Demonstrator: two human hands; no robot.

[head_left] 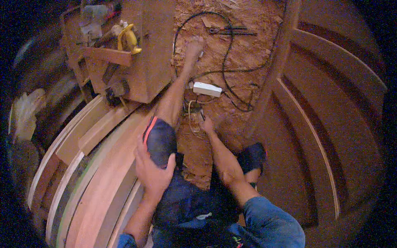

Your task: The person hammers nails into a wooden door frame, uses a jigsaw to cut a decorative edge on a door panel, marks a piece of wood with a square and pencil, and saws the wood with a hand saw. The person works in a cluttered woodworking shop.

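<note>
My left hand (154,170) lies spread over dark cloth with a red stripe (160,138), apparently my left knee, and holds nothing. From that cloth a bare lower limb (175,93) reaches forward to the floor. My right hand (207,124) is low over the floor, fingers closed round a small dark, thin thing (202,114) whose kind I cannot make out. Beside it a pale yellow wire (190,113) loops down from near a white oblong plastic box (207,89). A black cable (223,62) curls across the floor beyond the box.
Farther off lies a tool with two dark handles (237,31), perhaps pliers. At the upper left, a wooden cabinet (157,53) bears a yellow object (129,39) and clutter. Long boards (99,182) lie along my left. Brown wooden panels (306,136) stand on the right.
</note>
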